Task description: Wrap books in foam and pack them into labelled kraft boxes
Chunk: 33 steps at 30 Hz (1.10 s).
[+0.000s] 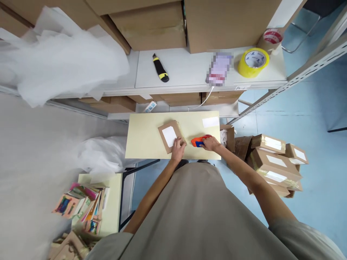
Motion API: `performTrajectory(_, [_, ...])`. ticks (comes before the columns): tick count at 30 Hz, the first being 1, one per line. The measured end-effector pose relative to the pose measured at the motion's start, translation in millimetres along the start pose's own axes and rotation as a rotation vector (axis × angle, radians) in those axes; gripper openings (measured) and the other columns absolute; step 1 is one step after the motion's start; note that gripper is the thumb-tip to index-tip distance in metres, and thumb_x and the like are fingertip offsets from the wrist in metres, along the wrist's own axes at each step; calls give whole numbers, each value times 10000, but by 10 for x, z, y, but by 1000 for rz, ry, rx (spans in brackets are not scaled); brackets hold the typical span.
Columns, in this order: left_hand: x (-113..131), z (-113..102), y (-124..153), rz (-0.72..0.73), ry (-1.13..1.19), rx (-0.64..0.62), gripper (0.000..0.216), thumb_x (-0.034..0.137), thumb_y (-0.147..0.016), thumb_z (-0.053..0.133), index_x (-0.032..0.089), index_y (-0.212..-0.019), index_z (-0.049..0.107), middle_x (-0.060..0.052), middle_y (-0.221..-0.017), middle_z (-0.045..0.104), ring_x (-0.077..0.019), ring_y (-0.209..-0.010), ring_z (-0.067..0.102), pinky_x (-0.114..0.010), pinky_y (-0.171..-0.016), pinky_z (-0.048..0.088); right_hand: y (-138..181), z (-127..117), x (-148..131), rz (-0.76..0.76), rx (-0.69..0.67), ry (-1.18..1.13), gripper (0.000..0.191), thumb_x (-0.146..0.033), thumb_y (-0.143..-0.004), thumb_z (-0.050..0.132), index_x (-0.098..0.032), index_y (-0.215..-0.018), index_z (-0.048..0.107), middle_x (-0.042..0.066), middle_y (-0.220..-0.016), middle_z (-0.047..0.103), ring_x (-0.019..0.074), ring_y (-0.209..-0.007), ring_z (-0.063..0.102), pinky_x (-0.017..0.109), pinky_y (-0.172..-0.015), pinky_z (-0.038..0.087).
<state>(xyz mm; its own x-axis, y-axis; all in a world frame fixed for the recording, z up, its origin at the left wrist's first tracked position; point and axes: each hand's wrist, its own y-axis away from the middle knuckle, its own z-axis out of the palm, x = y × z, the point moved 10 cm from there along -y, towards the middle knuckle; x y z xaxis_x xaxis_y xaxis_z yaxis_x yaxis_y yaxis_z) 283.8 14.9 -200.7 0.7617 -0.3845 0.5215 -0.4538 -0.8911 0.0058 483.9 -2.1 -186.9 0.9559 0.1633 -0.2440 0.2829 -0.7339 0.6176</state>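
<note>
The small brown box (pixel 177 130) lies near the middle of the pale table (pixel 143 128), turned slightly askew, a white label (pixel 168 135) on its upper face. Taking that box as the clock's centre, the left hand (pixel 178 149) touches it at about 4 o'clock. Its fingers are bent and drawn in towards the thumb, and the forearm runs back towards 7 o'clock. I cannot tell whether the fingers pinch anything or only press on the edge.

The right hand (pixel 211 143) is wrapped around an orange and blue tape dispenser (pixel 197 141), gripping it just beside the box at roughly 3 o'clock. The dispenser's front end points to 9 o'clock, towards the box; the right forearm slopes away between 4 and 5 o'clock, elbow out.

A white paper (pixel 210 122) lies on the table at 2 o'clock. On the shelf (pixel 187 65) beyond, a cutter (pixel 160 68) sits near 12 o'clock.
</note>
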Motion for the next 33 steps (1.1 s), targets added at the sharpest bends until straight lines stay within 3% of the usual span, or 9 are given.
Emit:
performTrajectory(3, [-5,23,3,-3,-11,-14,298,80,-1002,500,226,-1075,749,-148,-1410,655,-327,-1590,450,-604,-1401,284,-53,-43,-31,25,-12,-2,545,-476,-1136,487,-59,-1407,711,271,-1352,775,363,-1286,744,406,-1091,533])
performTrajectory(10, [-22,-8,-27,-15,4,-22,308,72,-991,491,233,-1082,736,-140,-1441,655,-314,-1616,422,-613,-1398,293,-336,-158,-473,71,-19,-15,451,-452,-1130,510,-158,-1327,790,190,-1373,795,307,-1299,742,376,-1121,525])
performTrajectory(16, [-21,-53,-44,4,36,-20,370,-9,-919,503,253,-1016,746,-132,-1427,666,-309,-1599,468,-592,-1399,302,-218,-82,-336,148,-82,-45,492,-516,-1135,494,-174,-1291,811,197,-1290,823,326,-1195,797,376,-977,598])
performTrajectory(23, [-22,-69,-64,-21,51,-65,320,-2,-867,595,242,-1013,741,-146,-1444,666,-353,-1583,489,-635,-1389,287,-251,-170,-521,192,-89,-53,447,-472,-1122,560,-149,-1333,785,228,-1348,791,319,-1273,769,361,-1015,582])
performTrajectory(28, [-7,-97,-59,-4,21,-96,304,19,-879,571,243,-1004,732,-135,-1399,679,-329,-1576,488,-616,-1383,309,-170,-376,-130,277,-103,-50,446,-366,-1154,474,-87,-1343,766,272,-1338,780,352,-1264,770,399,-974,588])
performTrajectory(31, [26,-157,-52,-8,15,-79,291,31,-897,561,262,-964,724,-111,-1352,684,-320,-1538,518,-597,-1375,337,-48,-567,146,276,-99,-49,457,-452,-1139,528,-110,-1286,791,260,-1276,805,358,-1221,779,390,-965,579])
performTrajectory(33, [84,-239,-76,-23,38,-51,231,84,-911,618,274,-979,731,-105,-1301,693,-332,-1464,577,-598,-1337,402,51,-753,190,256,-61,-63,498,-520,-1135,522,-124,-1278,787,252,-1265,810,365,-1209,779,387,-955,575])
